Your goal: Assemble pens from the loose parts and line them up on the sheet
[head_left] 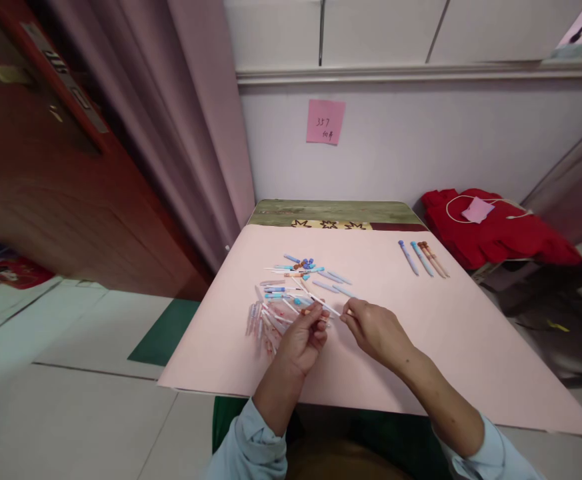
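Observation:
My left hand [307,337] is closed above the near side of the pile, its fingertips pinching a small orange-brown pen part [307,311]. Just to its right, my right hand [377,331] pinches the lower end of a thin white pen refill [327,306], which slants up and left past the left fingertips. Whether the left fingers also touch the refill, I cannot tell. Around and behind the left hand lie clear patterned pen barrels [253,319], blue grip pieces [277,292], loose white refills and pale pointed pen sections [325,286]. Small blue and brown caps [307,264] are heaped behind them.
Several whole-looking pens [422,259] lie side by side at the table's right. Pink paper [211,333] covers the table. A red cloth [495,230] with a white cable is beyond the right edge; a wooden door [71,167] and purple curtain [185,120] stand left.

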`<state>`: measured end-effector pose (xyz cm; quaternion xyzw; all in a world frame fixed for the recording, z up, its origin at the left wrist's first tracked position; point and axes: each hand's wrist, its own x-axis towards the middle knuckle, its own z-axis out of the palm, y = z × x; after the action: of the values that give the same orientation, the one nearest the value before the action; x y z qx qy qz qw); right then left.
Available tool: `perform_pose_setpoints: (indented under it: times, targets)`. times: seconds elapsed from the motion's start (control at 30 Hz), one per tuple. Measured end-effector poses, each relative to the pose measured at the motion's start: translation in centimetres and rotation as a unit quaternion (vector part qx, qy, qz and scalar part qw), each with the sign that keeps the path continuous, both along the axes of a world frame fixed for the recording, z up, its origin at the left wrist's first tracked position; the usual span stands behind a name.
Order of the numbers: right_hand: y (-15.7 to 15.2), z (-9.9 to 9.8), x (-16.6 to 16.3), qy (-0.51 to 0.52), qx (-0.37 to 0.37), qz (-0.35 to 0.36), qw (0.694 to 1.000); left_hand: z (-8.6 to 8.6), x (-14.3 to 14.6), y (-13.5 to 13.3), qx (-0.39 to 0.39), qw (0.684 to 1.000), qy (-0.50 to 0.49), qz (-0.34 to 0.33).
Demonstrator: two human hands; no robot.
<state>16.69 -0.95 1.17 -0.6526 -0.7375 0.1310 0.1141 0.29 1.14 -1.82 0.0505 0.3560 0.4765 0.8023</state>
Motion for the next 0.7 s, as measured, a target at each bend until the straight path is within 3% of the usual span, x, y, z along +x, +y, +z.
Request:
perform_pose_setpoints:
  times: [0.2, 0.37, 0.53, 0.7]
  targets:
    - [0.1, 0.4, -1.1, -0.029, -0.007, 0.033, 0.999, -0.1, -0.6, -0.3, 0.010, 1.000, 0.001, -0.004]
    - [0.0, 0.5, -0.8, 0.109, -0.006, 0.035, 0.993, -0.1, -1.4, 0.4, 0.021, 0.999, 0.010, 0.025]
    - [-0.9, -0.5, -0.1, 0.267, -0.032, 0.028, 0.963, 0.5, -2.2, 1.0, 0.037, 0.997, 0.021, 0.063]
    - [-1.7, -1.0, -0.2, 0.308, -0.062, 0.032, 0.949, 0.9, -2.6, 1.0, 0.025, 0.997, 0.014, 0.070]
